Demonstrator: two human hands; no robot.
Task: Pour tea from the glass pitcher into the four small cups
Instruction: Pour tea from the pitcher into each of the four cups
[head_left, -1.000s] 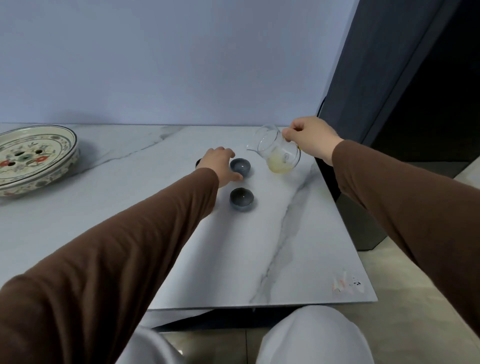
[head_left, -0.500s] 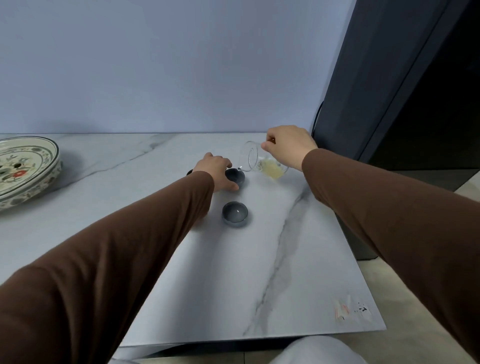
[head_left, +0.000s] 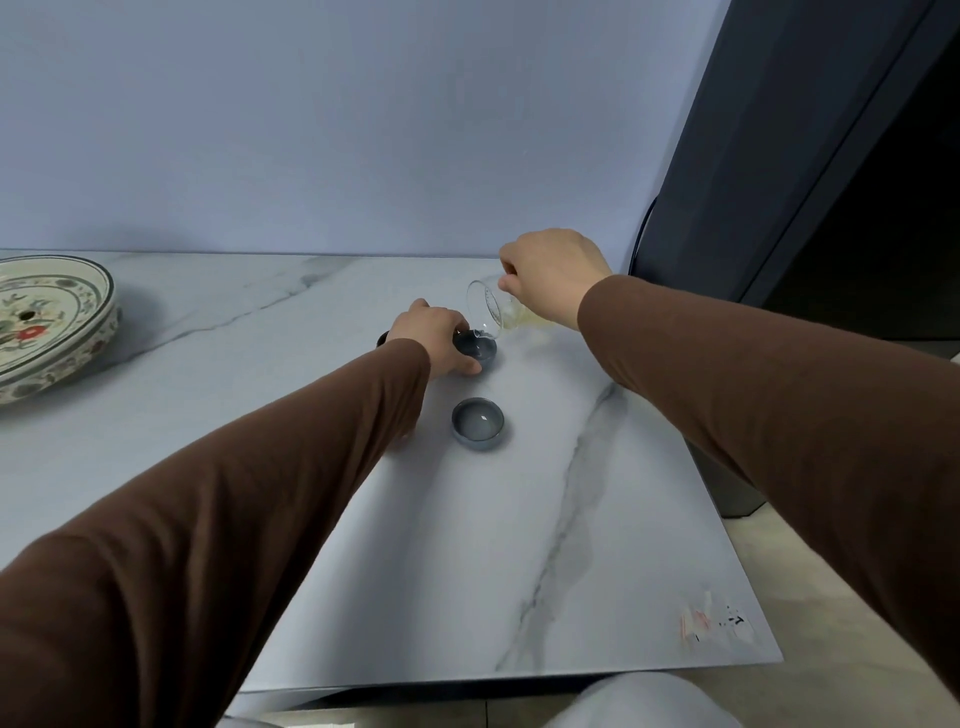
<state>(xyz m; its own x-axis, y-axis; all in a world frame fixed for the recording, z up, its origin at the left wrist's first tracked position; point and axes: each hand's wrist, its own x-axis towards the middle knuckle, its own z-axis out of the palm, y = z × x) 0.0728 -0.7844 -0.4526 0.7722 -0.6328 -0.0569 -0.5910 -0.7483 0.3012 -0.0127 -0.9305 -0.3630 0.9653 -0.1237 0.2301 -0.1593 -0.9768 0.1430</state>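
My right hand (head_left: 553, 275) grips the glass pitcher (head_left: 491, 313), tipped far over to the left, its spout right above a small dark cup (head_left: 480, 347). Pale yellow tea lies in the pitcher's lower side. My left hand (head_left: 434, 335) holds that cup at its left edge. A second small grey cup (head_left: 478, 422) stands nearer to me, with liquid in it. Another dark cup (head_left: 383, 339) peeks out behind my left hand. My left arm hides the table beside these.
The white marble table (head_left: 571, 519) ends at its right and front edges. A large painted ceramic tray (head_left: 47, 322) sits at the far left. A dark cabinet (head_left: 779, 156) stands to the right, beyond the table.
The pitcher has dropped and tilted further over toward the cup under my left hand. My view has shifted downward, and the painted tray has slid left in the frame.
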